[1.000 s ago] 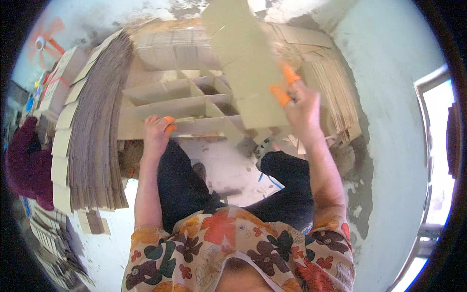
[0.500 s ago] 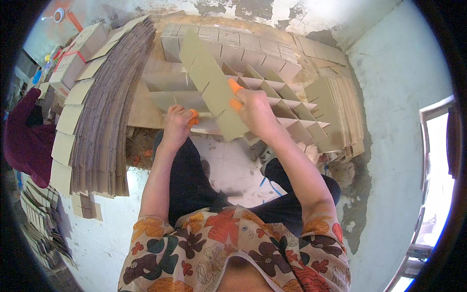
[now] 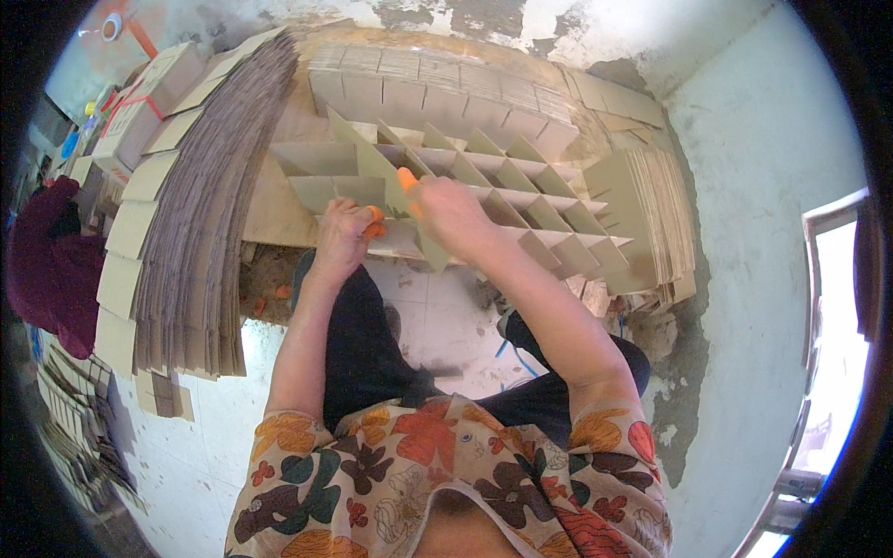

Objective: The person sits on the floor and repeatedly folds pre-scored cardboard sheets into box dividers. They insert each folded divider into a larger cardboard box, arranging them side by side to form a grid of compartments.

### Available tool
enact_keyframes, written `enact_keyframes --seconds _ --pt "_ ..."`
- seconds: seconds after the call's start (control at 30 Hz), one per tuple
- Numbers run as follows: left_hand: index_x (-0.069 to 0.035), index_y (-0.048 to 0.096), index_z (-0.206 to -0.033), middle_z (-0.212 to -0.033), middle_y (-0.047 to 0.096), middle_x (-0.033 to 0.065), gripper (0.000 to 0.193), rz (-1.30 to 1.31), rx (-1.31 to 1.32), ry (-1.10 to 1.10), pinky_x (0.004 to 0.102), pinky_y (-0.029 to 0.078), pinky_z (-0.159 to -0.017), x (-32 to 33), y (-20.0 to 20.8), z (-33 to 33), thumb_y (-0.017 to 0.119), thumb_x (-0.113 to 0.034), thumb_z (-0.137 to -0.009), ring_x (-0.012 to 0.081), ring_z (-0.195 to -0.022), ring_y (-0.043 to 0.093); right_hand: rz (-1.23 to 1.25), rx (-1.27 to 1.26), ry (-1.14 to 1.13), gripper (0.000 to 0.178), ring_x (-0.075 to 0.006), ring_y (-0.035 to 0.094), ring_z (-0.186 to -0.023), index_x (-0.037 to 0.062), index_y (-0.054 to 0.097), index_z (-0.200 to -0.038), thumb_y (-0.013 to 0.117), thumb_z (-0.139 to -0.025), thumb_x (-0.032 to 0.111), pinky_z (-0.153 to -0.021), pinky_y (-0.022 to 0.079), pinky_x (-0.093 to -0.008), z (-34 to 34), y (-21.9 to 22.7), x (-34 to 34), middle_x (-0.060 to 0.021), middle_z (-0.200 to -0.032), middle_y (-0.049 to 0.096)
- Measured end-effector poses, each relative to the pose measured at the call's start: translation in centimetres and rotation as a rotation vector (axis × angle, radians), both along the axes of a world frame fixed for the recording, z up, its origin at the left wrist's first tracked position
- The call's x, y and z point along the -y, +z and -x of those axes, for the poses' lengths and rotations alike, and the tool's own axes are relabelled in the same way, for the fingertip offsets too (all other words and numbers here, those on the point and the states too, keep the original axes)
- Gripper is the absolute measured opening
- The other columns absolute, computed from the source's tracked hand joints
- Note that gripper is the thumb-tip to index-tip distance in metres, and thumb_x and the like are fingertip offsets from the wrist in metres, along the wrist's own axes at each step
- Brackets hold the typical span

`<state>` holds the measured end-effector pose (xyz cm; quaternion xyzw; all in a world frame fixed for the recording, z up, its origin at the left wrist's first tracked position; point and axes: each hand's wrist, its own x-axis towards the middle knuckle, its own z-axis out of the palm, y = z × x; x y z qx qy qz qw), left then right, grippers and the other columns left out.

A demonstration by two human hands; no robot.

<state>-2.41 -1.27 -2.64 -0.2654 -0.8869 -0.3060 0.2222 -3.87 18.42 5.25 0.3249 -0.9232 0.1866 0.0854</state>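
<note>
My right hand (image 3: pixel 450 214), with orange finger covers, is closed on a slotted cardboard divider strip (image 3: pixel 349 139). The strip stands upright across the left part of a cardboard partition grid (image 3: pixel 549 186). Long strips (image 3: pixel 326 160) of the grid stretch out to the left of it. My left hand (image 3: pixel 344 232), also with orange on its fingertips, pinches the grid's near long strip (image 3: pixel 400 240). Whether the held strip's slots are fully seated is hidden by my right hand.
A row of slotted cardboard pieces (image 3: pixel 446 98) stands behind the grid. More flat pieces (image 3: pixel 651 214) lean at the right. A tall bank of cardboard sheets (image 3: pixel 200 205) rises at the left, with a taped box (image 3: pixel 139 121) beyond. A person's dark red sleeve (image 3: pixel 56 260) shows far left.
My right hand has brought the divider strip down and to the left, from above the grid into line across its long strips. My left hand has stayed nearly in place.
</note>
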Motion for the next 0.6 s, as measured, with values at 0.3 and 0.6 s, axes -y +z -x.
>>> enact_keyframes --seconds 0.3,0.6 --pt "-0.007 0.063 -0.078 -0.069 0.058 0.0083 0.017 0.016 0.035 -0.015 0.0388 0.041 -0.072 -0.9 0.7 -0.3 0.072 -0.006 -0.063 0.0291 -0.071 0.055 -0.302 -0.015 0.069 0.012 -0.0326 0.064 -0.076 -0.0003 0.062 -0.082 0.059 -0.071 0.002 -0.060 0.052 -0.0423 -1.2 1.0 0.2 -0.0197 -0.079 0.063" --pt "-0.007 0.064 -0.100 -0.089 0.064 0.0113 0.040 0.042 0.065 0.025 0.0386 0.042 -0.083 -0.9 1.9 -0.8 0.076 -0.011 -0.062 0.0293 -0.091 0.055 -0.120 -0.373 -0.497 0.013 -0.0293 0.062 -0.073 0.0071 0.063 -0.086 0.059 -0.074 0.005 -0.060 0.051 -0.0392 -0.1 -0.3 -13.5 -0.0115 -0.082 0.061"
